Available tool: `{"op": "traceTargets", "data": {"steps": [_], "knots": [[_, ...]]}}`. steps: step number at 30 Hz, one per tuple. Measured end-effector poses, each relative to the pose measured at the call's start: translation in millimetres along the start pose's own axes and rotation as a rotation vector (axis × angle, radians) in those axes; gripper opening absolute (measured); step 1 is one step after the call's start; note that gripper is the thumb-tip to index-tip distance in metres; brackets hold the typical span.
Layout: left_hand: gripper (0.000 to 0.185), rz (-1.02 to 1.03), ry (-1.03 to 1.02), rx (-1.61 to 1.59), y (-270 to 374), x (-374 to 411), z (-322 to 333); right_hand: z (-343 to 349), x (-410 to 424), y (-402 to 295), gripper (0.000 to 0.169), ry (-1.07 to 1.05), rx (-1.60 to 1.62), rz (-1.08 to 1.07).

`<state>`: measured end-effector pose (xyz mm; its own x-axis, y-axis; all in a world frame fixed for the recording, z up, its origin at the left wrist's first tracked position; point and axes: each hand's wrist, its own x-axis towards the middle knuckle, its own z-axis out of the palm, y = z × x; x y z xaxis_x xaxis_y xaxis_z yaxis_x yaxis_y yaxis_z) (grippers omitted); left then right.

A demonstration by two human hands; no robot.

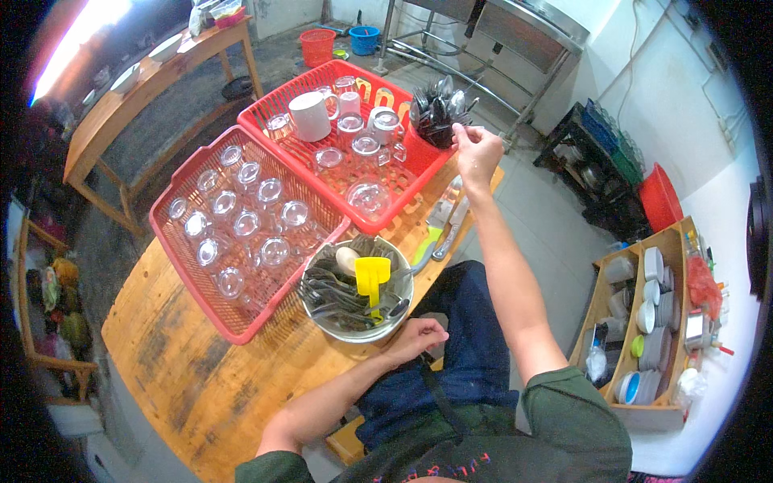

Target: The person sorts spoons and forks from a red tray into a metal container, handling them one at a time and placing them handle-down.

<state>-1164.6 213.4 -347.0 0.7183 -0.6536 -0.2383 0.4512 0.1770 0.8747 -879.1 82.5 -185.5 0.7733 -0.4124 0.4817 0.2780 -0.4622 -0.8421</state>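
Note:
My right hand (478,154) is raised at a red holder (423,152) packed with upright forks and spoons (441,111), its fingertips at the cutlery's near side; whether they grip a piece cannot be told. Beside the near rim of a round bowl (359,339) rests my left hand (416,339), fingers loosely curled, with nothing visible in it. Wet-looking spoons and forks (338,290), a yellow plastic utensil (372,278) and a pale rounded spoon (346,261) fill the bowl.
Upturned glass mugs (246,223) fill a pink basket (241,338). A red basket (253,115) holds more glassware and a white mug (311,116). A knife (452,229) and a green-handled utensil (430,238) lie on the wooden table (199,374). Shelves with dishes (655,308) stand right.

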Motion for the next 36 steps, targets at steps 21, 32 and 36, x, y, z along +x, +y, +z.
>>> {"op": "traceTargets", "data": {"steps": [21,32,36], "knots": [[0.027,0.037,-0.006,0.092,2.1,-8.3,-3.2,-102.7,-152.2,-171.4,0.015,-0.971,0.266,-0.546],[0.022,-0.019,-0.009,0.184,-7.9,-3.8,-1.1,-84.7,-77.8,-99.9,0.017,-0.597,-0.171,-0.366],[0.023,0.051,-0.013,0.163,-10.9,-0.7,3.4,-74.2,-22.6,-43.1,0.02,-0.355,-0.234,-0.169]]}}
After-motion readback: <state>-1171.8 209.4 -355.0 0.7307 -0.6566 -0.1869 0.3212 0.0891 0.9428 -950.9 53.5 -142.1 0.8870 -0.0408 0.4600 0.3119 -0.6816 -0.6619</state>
